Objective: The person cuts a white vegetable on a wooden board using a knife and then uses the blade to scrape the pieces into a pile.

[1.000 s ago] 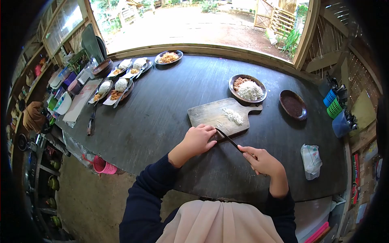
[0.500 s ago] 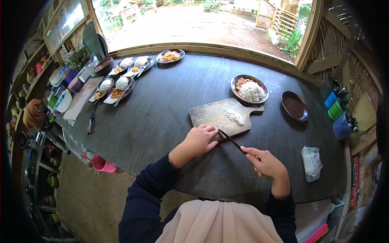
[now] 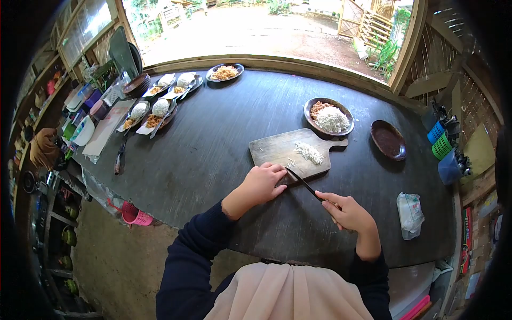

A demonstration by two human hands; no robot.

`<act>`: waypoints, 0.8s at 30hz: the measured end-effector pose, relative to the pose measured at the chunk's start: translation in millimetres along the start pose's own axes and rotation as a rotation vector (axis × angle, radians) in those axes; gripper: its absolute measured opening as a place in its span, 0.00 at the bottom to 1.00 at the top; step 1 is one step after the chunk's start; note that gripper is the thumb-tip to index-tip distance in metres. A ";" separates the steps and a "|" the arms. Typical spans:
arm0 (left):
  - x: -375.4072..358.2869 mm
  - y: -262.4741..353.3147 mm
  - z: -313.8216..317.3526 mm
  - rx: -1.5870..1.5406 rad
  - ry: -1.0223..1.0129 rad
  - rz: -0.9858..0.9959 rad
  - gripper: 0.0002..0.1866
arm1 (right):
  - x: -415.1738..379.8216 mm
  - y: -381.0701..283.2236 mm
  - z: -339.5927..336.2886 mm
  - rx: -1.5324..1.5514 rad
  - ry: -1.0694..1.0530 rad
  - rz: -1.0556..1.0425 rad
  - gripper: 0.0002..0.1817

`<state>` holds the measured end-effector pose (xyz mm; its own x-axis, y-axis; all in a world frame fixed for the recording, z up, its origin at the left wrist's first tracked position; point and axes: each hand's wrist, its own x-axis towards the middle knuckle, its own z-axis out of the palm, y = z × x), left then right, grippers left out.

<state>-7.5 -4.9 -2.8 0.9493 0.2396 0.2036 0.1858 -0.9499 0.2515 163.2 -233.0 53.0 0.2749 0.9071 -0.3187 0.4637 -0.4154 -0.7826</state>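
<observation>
My right hand [image 3: 346,214] is wrapped round the handle of a dark knife [image 3: 302,183]. The blade slants up and left, its tip by the fingertips of my left hand [image 3: 262,184]. Those fingers are curled down on the near left part of the wooden cutting board [image 3: 269,148], and whatever they press on is hidden beneath them. Thin white shredded strips [image 3: 309,153] lie in a small heap on the board, with a few loose bits nearer the blade. Just behind the board sits a brown plate [image 3: 350,128] bearing white shreds [image 3: 332,120] and reddish-brown food [image 3: 320,108].
An empty brown dish [image 3: 388,140] and a white plastic packet [image 3: 410,215] are on the right. Plates of rice [image 3: 160,108] and another knife [image 3: 118,162] lie left; a plate of orange-brown shreds [image 3: 224,73] stands at the back. Utensil baskets [image 3: 441,145] line the right edge.
Almost nothing differs. The knife and my right hand have shifted very slightly left; my left hand stays in place on the board.
</observation>
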 end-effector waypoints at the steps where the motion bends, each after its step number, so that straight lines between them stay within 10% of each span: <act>1: 0.0 0.1 -0.2 -0.005 -0.004 -0.002 0.23 | -0.1 -1.3 -0.5 -0.004 -0.003 0.012 0.21; 24: 2.6 3.5 -1.1 0.028 -0.012 -0.022 0.21 | 11.6 3.5 1.6 0.115 -0.041 0.049 0.21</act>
<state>-4.7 -7.5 -0.4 0.9479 0.2579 0.1870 0.2132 -0.9497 0.2293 166.7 -223.8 45.8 0.2593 0.8887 -0.3781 0.3499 -0.4513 -0.8209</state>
